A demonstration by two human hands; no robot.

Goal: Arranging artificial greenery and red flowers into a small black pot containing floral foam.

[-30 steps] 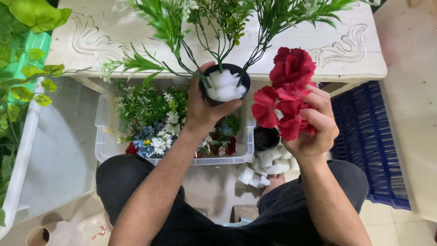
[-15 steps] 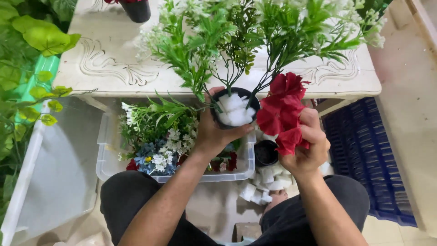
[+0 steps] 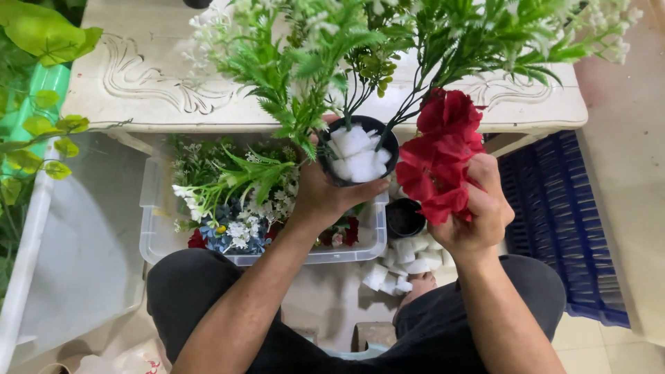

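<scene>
My left hand (image 3: 324, 196) grips a small black pot (image 3: 357, 152) from below, near the table's front edge. White foam chunks fill the pot, and green artificial stems with tiny white blossoms (image 3: 305, 55) rise out of it and spread across the top of the view. My right hand (image 3: 478, 211) is closed around a bunch of red artificial flowers (image 3: 443, 152), held just right of the pot and touching its side.
A white carved table (image 3: 159, 90) lies ahead. Below it a clear plastic bin (image 3: 156, 228) holds mixed artificial flowers. An empty black pot (image 3: 405, 217) and loose white foam pieces (image 3: 409, 260) sit on the floor. A blue crate (image 3: 554, 208) stands at right, leafy plants (image 3: 34, 76) at left.
Both hands stayed together while the view closed in and shifted. The red flowers moved nearer the pot's right side, and the green stems now fill more of the top.
</scene>
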